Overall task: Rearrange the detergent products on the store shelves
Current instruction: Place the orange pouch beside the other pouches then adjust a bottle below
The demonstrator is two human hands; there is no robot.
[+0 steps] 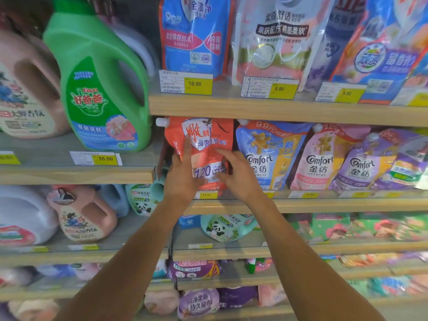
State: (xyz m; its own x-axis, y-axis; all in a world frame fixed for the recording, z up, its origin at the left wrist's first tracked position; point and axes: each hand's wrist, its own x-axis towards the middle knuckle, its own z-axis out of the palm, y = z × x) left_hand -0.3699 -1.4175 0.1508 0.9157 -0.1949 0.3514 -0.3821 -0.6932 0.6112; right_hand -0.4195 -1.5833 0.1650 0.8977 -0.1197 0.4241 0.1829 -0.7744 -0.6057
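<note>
a: status?
b: both forearms up. left hand [183, 174] flat on the red-orange soft refill pouch with white corner spout [203, 144], fingers [188, 147] spread, not closed. right hand [238, 172] released, touching its right edge.
a: step?
b: looks like squaring it upright on the pale wood shelf [324, 205]. next: nudge it beside the blue comfort softener pouch [266, 156].
a: beyond?
b: green plastic handled jug [102, 89] upper left; stocked rows above and below.

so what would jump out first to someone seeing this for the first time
Two bare arms reach up the middle, the left hand and right hand pressed on a red pouch on a wooden shelf. A big green bottle stands upper left, with Comfort pouches to the right.
</note>
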